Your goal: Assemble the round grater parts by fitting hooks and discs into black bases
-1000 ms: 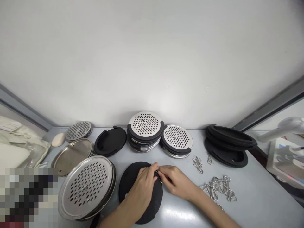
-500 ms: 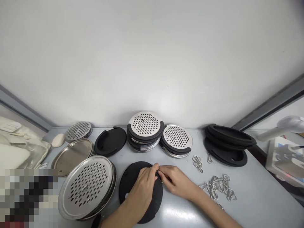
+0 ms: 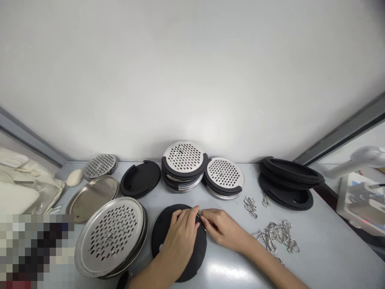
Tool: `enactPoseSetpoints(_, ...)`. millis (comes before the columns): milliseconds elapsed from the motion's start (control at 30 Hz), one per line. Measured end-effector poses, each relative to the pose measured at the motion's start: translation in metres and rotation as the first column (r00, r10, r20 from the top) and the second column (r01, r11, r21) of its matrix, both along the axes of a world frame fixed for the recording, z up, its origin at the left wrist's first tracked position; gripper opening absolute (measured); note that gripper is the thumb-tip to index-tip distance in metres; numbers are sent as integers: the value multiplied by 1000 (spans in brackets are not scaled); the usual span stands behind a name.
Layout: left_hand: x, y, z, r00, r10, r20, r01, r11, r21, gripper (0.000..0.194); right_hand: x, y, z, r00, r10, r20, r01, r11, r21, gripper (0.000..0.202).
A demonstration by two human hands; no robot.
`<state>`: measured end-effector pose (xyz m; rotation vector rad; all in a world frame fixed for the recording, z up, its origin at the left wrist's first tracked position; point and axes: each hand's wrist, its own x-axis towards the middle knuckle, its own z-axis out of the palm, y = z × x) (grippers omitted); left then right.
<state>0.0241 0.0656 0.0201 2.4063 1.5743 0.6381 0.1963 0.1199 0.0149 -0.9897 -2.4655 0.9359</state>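
A black round disc (image 3: 192, 261) lies on the grey table at the front middle. Over it rests my left hand (image 3: 182, 233), palm down, with its fingertips at the disc's upper right edge. My right hand (image 3: 215, 224) pinches a small metal clip (image 3: 204, 227) at that same edge, mostly hidden by the fingers. To the right lies a tangled pile of silver metal clips (image 3: 278, 235), with smaller groups of clips (image 3: 250, 207) above it.
Perforated metal discs form stacks at front left (image 3: 112, 233), back middle (image 3: 185, 158) and beside it (image 3: 225, 173). Plain metal plates (image 3: 93, 198) and a black holder (image 3: 141, 178) stand left. Black holders (image 3: 291, 172) are piled back right. A white device (image 3: 361, 200) sits far right.
The fingers of my left hand have spread slightly and lifted at the disc's edge. My right hand has barely moved.
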Motion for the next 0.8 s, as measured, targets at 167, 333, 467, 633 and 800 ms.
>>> enactPoseSetpoints(167,0,1,4,998,-9,-57,10,1000,20,31,0,1,2,1000,5,-7,-5,1000,3,22)
enactPoseSetpoints(333,0,2,3,999,-4,-53,7,999,53,31,0,1,1,1000,2,-8,-2,1000,8,23)
enactPoseSetpoints(467,-1,2,2,999,-3,-35,5,999,52,31,-1,2,0,1000,4,-2,-4,1000,20,24)
enactPoseSetpoints(633,-2,1,-1,997,76,1,-76,995,64,23,-1,4,0,1000,-5,-4,5,1000,27,26)
enactPoseSetpoints(800,-2,1,-2,990,132,41,-133,991,30,3,-1,4,0,1000,-16,2,16,1000,23,27)
